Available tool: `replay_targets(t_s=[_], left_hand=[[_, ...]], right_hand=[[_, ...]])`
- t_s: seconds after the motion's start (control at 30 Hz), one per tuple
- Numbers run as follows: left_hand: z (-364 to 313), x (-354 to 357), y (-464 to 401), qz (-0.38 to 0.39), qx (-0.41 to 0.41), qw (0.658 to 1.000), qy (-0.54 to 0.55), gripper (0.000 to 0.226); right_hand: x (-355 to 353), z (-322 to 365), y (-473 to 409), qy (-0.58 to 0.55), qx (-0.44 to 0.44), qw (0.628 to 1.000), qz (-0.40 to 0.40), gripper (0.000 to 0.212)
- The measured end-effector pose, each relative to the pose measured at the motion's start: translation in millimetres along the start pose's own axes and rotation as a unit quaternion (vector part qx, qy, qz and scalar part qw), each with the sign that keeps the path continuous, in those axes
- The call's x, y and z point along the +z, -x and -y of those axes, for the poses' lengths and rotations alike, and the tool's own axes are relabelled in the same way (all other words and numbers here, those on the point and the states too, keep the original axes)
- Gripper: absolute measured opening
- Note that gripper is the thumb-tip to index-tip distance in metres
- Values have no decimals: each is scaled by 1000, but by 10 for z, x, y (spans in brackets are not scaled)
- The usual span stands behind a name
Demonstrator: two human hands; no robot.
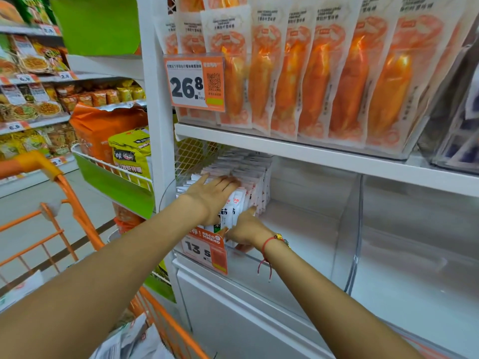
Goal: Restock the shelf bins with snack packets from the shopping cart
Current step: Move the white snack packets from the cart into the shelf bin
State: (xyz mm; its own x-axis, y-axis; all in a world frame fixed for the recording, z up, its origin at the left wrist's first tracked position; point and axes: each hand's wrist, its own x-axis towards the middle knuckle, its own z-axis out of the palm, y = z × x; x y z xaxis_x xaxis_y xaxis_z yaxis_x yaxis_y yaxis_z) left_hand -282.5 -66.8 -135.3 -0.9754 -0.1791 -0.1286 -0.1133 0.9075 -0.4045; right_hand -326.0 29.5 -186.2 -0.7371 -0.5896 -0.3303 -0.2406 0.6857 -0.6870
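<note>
1. Here, furthest left of both hands, the orange wire shopping cart (77, 229) stands below the forearms; loose white packets (134, 340) lie in its basket, well apart from the grip, glossy and crumpled.
2. The left hand (215, 195) lies flat with fingers spread, palm pressed on the top edges of the white snack packets (246, 182). It pinches nothing; it seems only to steady the row.
3. Those packets stand upright on their short edges, long axis vertical, packed face to face in a row running back from the hands into the clear shelf bin (347, 224). They look thin, smooth and slippery, so the row would likely topple without support.
4. An orange price tag (207, 250) hangs on the bin's front lip, just beneath both hands.
5. The right hand (246, 229), with a red cord bracelet (269, 244) at the wrist, is nearer the front packets, fingers curled against the row's lower front edge. Whether they pinch a packet cannot be told.
6. Right of the grip the bin floor is bare: the free space lies that way, so the row probably needs pushing leftward and back.
</note>
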Motion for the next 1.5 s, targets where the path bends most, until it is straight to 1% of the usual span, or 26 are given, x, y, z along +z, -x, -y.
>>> replay_targets(t_s=[0.07, 0.13, 0.23, 0.33, 0.5, 0.6, 0.7, 0.73, 0.8, 0.87, 0.93, 1.0, 1.1, 1.13, 1.17, 1.27, 1.33, 1.43, 1.47, 1.5], left_hand=[[2, -14, -10, 25, 1, 1000, -14, 103], [-15, -41, -30, 34, -1, 999, -37, 107], [-29, -46, -68, 4, -6, 998, -62, 104], [-23, -16, -71, -31, -17, 998, -52, 102], [-78, -9, -65, -34, -35, 998, -43, 102], [-109, -28, -27, -46, -51, 998, -10, 101], [-116, -75, 122, -70, -70, 993, 64, 98], [-110, -101, 197, -77, -73, 991, 86, 94], [-85, -173, 388, -86, -74, 986, 121, 85], [-38, -268, 620, -97, -76, 983, 137, 76], [33, -347, 871, -106, -86, 981, 140, 65], [123, -382, 1152, -104, -113, 974, 164, 52], [207, -355, 1659, -88, -161, 956, 227, 45], [224, -319, 1850, -80, -177, 952, 237, 44], [238, -266, 2049, -72, -195, 948, 242, 43], [305, 6, 2559, -51, -248, 932, 261, 41], [337, 216, 2799, -25, -293, 917, 268, 37], [324, 519, 3000, 53, -364, 896, 247, 38], [311, 617, 3033, 74, -389, 886, 242, 39], [300, 722, 3066, 88, -412, 874, 243, 41]], right_hand=[[-15, 22, 0, -24, 8, 999, 29, 102], [-13, 20, -16, -40, 10, 998, 44, 102], [-10, 7, -73, -49, 4, 998, 34, 99], [0, 1, -132, -48, 2, 999, 16, 101], [-37, 21, -92, -45, 6, 999, 23, 108], [-105, -13, 17, -34, -1, 999, 38, 108], [-174, -44, 149, -7, -23, 999, 36, 93], [-197, -58, 185, -2, -27, 999, 22, 90], [-243, -74, 283, 8, -40, 999, -21, 90], [-277, -81, 431, 23, -82, 994, -69, 84], [-279, -77, 607, 18, -130, 986, -105, 68], [-242, -27, 822, 0, -171, 978, -122, 51], [-89, 122, 1127, -1, -240, 960, -142, 26], [-6, 178, 1216, -3, -257, 957, -133, 21], [82, 237, 1322, -1, -275, 954, -117, 20], [393, 379, 1571, 42, -342, 937, -65, 27], [604, 431, 1689, 64, -371, 927, -4, 29], [911, 401, 1773, 149, -406, 896, 104, 22], [996, 383, 1787, 183, -410, 885, 125, 26], [1075, 380, 1802, 218, -409, 876, 134, 34]])
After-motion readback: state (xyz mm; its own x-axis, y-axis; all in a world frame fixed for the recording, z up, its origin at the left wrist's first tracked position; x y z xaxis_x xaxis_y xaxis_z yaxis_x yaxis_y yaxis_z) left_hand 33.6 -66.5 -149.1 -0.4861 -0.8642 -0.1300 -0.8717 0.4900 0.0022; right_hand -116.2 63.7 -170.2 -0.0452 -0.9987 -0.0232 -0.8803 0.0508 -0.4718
